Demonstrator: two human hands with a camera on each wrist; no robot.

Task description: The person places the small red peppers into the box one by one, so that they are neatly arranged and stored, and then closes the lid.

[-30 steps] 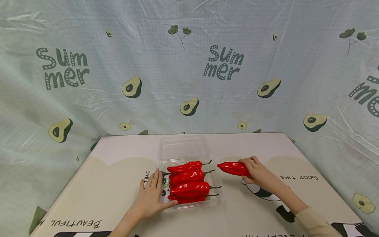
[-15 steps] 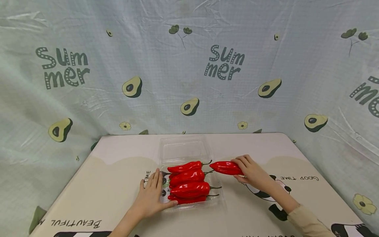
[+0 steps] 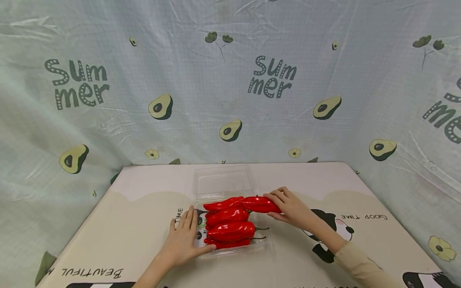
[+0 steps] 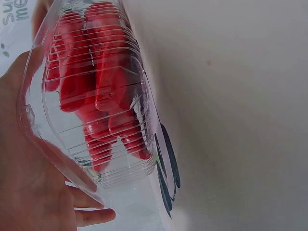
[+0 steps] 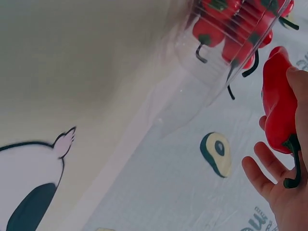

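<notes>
My right hand [image 3: 293, 210] holds a glossy red pepper [image 3: 256, 204] around its stem end. The pepper's tip reaches over the right side of a clear plastic box [image 3: 261, 244]. In the right wrist view, the held pepper [image 5: 279, 103] shows its green stem against the palm, above the box's stem side. Several red peppers [image 3: 232, 230] lie stacked in the box, stems to the right. My left hand [image 3: 183, 240] rests along the box's left edge, fingers straight and spread, thumb at the front corner. Its palm [image 4: 33, 187] lies beside the ribbed clear wall in the left wrist view.
The box's clear lid [image 3: 223, 180] lies folded back behind it on the table [image 3: 151, 216], which is printed with cartoon figures and words. A pale curtain [image 3: 194, 92] with avocado prints hangs behind the table and along its sides.
My right hand has moved left with the red pepper, from beside the box to over its right side. The left hand and the box have stayed in place.
</notes>
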